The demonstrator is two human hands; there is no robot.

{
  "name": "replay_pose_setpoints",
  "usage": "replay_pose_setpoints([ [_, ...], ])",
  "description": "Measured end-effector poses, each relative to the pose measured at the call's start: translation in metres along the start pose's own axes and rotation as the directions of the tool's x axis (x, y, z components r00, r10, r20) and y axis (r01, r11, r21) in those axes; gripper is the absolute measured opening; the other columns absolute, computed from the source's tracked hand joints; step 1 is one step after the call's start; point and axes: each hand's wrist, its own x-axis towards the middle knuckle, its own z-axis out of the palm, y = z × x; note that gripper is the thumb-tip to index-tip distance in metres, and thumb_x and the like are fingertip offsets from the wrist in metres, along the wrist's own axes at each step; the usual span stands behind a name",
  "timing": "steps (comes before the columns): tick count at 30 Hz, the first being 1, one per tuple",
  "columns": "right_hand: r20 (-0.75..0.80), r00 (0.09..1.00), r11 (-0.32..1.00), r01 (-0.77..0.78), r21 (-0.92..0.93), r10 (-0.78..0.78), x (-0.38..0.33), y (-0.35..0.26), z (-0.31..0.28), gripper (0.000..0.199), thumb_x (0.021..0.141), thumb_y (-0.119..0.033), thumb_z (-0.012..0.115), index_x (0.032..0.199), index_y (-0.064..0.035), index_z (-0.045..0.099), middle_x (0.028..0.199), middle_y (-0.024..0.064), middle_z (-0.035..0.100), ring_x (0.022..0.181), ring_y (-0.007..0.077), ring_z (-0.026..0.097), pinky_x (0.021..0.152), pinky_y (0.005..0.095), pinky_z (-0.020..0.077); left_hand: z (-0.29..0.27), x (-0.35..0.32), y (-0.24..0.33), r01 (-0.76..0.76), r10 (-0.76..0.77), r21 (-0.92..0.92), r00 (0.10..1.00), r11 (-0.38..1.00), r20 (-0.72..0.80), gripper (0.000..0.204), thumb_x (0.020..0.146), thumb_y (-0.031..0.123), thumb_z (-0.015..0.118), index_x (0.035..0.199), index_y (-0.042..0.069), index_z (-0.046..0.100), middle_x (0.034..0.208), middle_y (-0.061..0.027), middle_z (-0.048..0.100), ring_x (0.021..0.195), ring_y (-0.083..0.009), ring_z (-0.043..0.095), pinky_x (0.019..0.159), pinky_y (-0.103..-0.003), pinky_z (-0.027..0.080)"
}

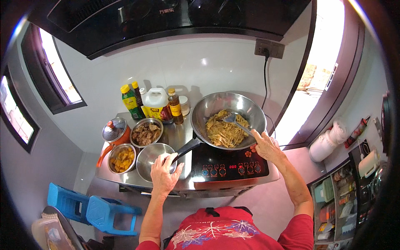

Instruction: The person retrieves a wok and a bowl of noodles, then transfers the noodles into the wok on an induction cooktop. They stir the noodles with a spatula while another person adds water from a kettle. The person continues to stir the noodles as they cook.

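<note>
My right hand (pixel 266 146) grips the handle of a metal spatula (pixel 238 123), its blade resting in the food. Stir-fried, yellowish-brown shredded food (pixel 225 134) fills the bottom of a wide steel wok (pixel 202 106). The wok sits on a black induction cooker (pixel 229 164) with a lit red display. My left hand (pixel 164 175) is at the end of the wok's black handle (pixel 187 149), fingers on one side and thumb on the other. Beneath this hand stands an empty steel bowl (pixel 143 160), partly hidden by my fingers.
Left on the steel counter are a bowl of browned meat pieces (pixel 146 133), a bowl of orange-yellow chunks (pixel 121 159) and a lidded orange pot (pixel 116 130). Behind them stand a green bottle (pixel 131 102), a white jug (pixel 156 100) and a brown oil bottle (pixel 175 108). Blue stools (pixel 108 212) stand lower left.
</note>
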Motion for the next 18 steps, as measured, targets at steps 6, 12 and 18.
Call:
replay_pose_setpoints([
  [6,-0.168,0.981,0.994,-0.105,-0.026,0.099,0.005,-0.02,-0.022,0.046,0.08,-0.01,0.06,0.126,-0.0126,0.051,0.084,0.019,0.057,0.066,0.035,0.063,0.056,0.044,0.0507,0.006,0.008,-0.017,0.053,-0.049,-0.073,0.997,0.996,0.055,0.031,0.08,0.022,0.069,0.11,0.016,0.063,0.087,-0.0084,0.061,0.077,-0.0302,0.062,0.067,-0.039,0.049],
  [12,-0.063,0.971,0.966,-0.238,-0.105,0.233,0.033,-0.048,-0.004,0.042,0.082,-0.004,0.053,0.124,-0.0098,0.052,0.09,0.0201,0.057,0.075,0.0351,0.065,0.065,0.0439,0.0526,0.009,0.01,-0.022,0.03,-0.028,-0.032,0.997,0.999,0.065,0.033,0.08,0.027,0.07,0.112,0.02,0.064,0.081,-0.0066,0.06,0.07,-0.0288,0.062,0.059,-0.039,0.049],
  [18,-0.052,0.981,0.981,-0.191,-0.039,0.189,0.001,-0.049,-0.041,0.026,0.088,-0.017,0.052,0.112,-0.0095,0.059,0.081,0.0195,0.061,0.071,0.0348,0.065,0.061,0.0448,0.0533,0.011,0.009,-0.024,0.038,-0.035,-0.067,0.998,0.997,0.046,0.034,0.078,0.022,0.071,0.111,0.018,0.065,0.082,-0.0064,0.06,0.069,-0.0284,0.062,0.059,-0.037,0.048],
])
